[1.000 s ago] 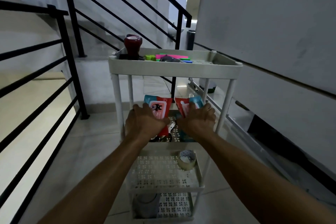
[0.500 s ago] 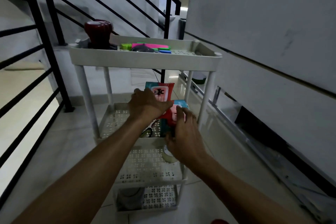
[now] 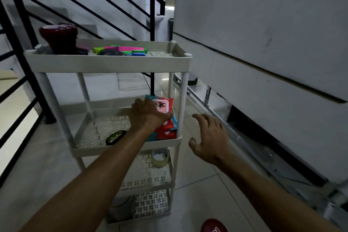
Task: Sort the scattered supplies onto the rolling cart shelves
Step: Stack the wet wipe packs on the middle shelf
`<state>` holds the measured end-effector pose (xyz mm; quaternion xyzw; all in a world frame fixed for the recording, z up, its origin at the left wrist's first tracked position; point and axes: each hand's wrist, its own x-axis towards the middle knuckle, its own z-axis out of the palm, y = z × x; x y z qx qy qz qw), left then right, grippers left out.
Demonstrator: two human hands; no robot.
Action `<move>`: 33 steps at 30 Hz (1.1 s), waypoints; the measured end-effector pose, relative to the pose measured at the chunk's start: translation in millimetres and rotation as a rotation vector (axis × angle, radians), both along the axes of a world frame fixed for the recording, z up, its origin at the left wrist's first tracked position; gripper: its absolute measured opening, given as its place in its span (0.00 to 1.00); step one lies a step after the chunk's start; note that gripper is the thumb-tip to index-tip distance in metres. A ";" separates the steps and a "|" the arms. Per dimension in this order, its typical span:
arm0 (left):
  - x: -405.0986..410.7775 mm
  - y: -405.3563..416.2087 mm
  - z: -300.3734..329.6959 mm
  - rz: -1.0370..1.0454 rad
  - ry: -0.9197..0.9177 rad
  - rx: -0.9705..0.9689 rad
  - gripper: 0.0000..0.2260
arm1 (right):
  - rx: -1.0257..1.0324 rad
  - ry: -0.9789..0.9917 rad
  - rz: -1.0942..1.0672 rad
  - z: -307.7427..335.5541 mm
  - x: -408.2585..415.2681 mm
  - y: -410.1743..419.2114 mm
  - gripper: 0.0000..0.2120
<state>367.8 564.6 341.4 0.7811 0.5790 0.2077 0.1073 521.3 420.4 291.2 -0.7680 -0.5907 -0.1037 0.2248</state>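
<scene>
head-worn view, angled down, cart (image 3: pixel 105 62) close

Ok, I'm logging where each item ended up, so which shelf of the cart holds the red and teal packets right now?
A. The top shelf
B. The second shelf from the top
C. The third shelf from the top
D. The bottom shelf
B: the red and teal packets lie at the right end of the second shelf, under the left hand.

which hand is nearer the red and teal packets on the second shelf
Left. The left hand rests on the red and teal packets inside the second shelf. The right hand hangs open outside the cart, to the packets' right.
</scene>
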 end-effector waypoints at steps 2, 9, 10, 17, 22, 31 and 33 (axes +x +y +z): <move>1.2 1.0 -0.5 -0.019 0.007 0.017 0.40 | -0.047 0.044 0.042 11.2 9.0 14.0 0.37; -15.1 11.1 -2.1 -0.096 -0.088 -0.005 0.29 | -0.049 0.101 0.131 33.0 13.9 64.7 0.35; -16.8 10.9 -4.3 -0.103 -0.115 -0.008 0.28 | -0.091 0.090 0.145 32.6 13.4 70.3 0.35; -15.6 8.7 -2.9 -0.038 -0.234 -0.080 0.26 | -0.133 0.934 0.308 33.1 0.5 78.4 0.22; -11.9 3.5 -2.1 -0.024 -0.043 -0.089 0.27 | -0.178 0.982 0.304 28.8 -1.0 78.4 0.23; -12.7 6.9 -6.2 -0.173 -0.311 -0.233 0.15 | -0.240 0.971 0.336 24.7 -3.0 68.4 0.18; -12.7 8.5 -7.5 -0.184 -0.391 -0.276 0.16 | -0.220 1.007 0.328 23.3 -4.0 66.1 0.19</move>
